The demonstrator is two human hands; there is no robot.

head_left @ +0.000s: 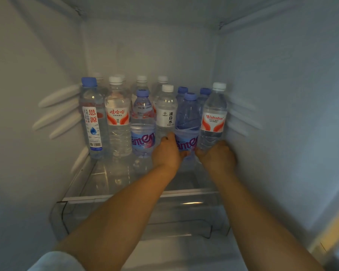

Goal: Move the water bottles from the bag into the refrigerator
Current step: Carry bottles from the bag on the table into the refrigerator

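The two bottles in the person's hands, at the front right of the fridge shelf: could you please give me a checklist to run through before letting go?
1. Left hand grips purple-label bottle: ok.
2. Right hand grips Wahaha bottle: ok.
3. Both bottles upright: ok.
4. Bases flat on glass shelf: cannot tell, hands hide them.
5. Neighbouring white-label bottle standing: ok.
6. Free shelf in front: ok.
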